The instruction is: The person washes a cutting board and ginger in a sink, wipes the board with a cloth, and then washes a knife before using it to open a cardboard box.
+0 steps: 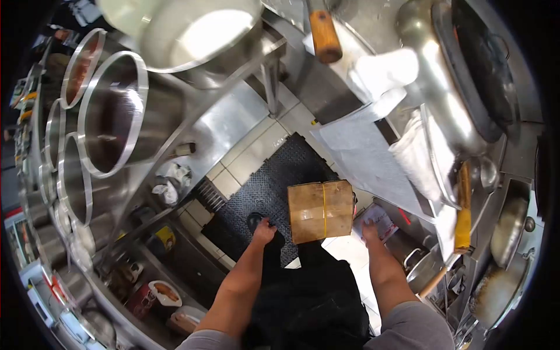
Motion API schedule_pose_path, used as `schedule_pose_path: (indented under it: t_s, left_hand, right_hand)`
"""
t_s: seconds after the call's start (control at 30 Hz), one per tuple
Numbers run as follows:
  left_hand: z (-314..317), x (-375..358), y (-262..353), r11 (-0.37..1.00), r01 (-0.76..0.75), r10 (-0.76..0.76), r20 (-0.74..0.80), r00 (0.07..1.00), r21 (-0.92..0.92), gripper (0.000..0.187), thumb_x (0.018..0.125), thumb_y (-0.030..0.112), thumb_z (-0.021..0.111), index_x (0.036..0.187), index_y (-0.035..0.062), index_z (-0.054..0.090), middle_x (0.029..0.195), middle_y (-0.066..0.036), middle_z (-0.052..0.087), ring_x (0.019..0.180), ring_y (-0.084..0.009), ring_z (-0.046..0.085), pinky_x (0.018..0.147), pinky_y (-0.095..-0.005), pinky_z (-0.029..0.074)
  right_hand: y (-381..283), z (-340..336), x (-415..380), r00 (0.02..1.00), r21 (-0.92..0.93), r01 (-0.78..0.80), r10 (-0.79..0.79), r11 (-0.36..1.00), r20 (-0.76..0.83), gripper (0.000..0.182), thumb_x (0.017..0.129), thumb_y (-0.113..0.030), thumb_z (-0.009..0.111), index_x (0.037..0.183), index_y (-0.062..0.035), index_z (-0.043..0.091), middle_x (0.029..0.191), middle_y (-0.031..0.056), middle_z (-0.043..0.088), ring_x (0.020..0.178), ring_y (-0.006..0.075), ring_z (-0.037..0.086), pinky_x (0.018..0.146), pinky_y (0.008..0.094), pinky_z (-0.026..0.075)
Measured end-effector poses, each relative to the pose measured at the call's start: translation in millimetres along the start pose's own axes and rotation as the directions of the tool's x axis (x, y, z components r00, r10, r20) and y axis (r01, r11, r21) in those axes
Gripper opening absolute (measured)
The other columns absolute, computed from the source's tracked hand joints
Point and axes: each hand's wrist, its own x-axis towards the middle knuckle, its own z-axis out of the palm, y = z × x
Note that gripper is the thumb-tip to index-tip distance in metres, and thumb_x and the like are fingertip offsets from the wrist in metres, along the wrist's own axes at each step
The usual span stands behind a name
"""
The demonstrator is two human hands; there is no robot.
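A brown cardboard box (309, 217) with a yellow strap around it and clear tape across its top is in front of me, between my hands, over the black floor mat. My left hand (265, 231) is to the left of the box, apart from it, with its fingers curled in; I cannot tell what they hold, if anything. To the right of the box is my right hand (369, 231), fingers partly stretched out. It overlaps a pale packet (382, 224) with reddish print.
Deep steel pots (114, 114) stand on the left counter, with a wide pan (201, 35) farther back. At right are a wok (484, 70), white cloths (414, 154) and a yellow-handled tool (462, 204). A black ridged mat (256, 186) covers the tiled floor.
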Motion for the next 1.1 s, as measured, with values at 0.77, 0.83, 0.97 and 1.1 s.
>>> schedule_pose_path:
  t_s: [0.77, 0.83, 0.97, 1.1]
  left_hand:
    - [-123, -47, 12, 0.653, -0.243, 0.03, -0.297, 0.954, -0.717, 0.068, 0.085, 0.001, 0.064, 0.145, 0.0115, 0.034, 0.129, -0.009, 0.055, 0.104, -0.0207, 0.062, 0.076, -0.0304, 0.056]
    - [-180, -71, 49, 0.691, -0.177, -0.041, -0.282, 0.958, -0.701, 0.071, 0.085, 0.0, 0.064, 0.148, 0.0119, 0.031, 0.129, -0.011, 0.055, 0.107, -0.0197, 0.06, 0.079, -0.0308, 0.054]
    - [-261, -62, 48, 0.713, -0.188, -0.128, -0.389, 0.912, -0.676, 0.073, 0.088, 0.004, 0.063, 0.151, 0.0162, 0.029, 0.118, -0.009, 0.058, 0.094, -0.0153, 0.061, 0.069, -0.0289, 0.055]
    - [-334, -25, 57, 0.623, -0.126, -0.158, -0.282, 0.946, -0.772, 0.061, 0.091, 0.013, 0.061, 0.146, 0.0175, 0.036, 0.097, -0.003, 0.058, 0.082, -0.0141, 0.059, 0.066, -0.034, 0.052]
  right_hand:
    - [-257, 135, -64, 0.671, -0.01, 0.688, -0.631, 0.725, 0.388, 0.081, 0.083, -0.04, 0.069, 0.15, -0.0101, 0.033, 0.137, 0.0273, 0.05, 0.129, 0.0399, 0.047, 0.109, 0.0417, 0.037]
    - [-307, 133, -92, 0.557, -0.021, 0.805, -0.743, 0.593, 0.37, 0.083, 0.083, -0.043, 0.069, 0.151, -0.0115, 0.032, 0.139, 0.0277, 0.047, 0.129, 0.0407, 0.046, 0.11, 0.0415, 0.036]
    - [-407, 121, -187, 0.462, -0.101, 0.879, -0.778, 0.467, 0.426, 0.079, 0.085, -0.042, 0.067, 0.149, -0.0083, 0.035, 0.14, 0.0275, 0.046, 0.132, 0.0388, 0.043, 0.11, 0.0408, 0.035]
    - [-467, 168, -195, 0.339, -0.177, 0.939, -0.869, 0.294, 0.36, 0.077, 0.085, -0.044, 0.064, 0.147, -0.0065, 0.038, 0.143, 0.0256, 0.045, 0.134, 0.0363, 0.043, 0.11, 0.0406, 0.034]
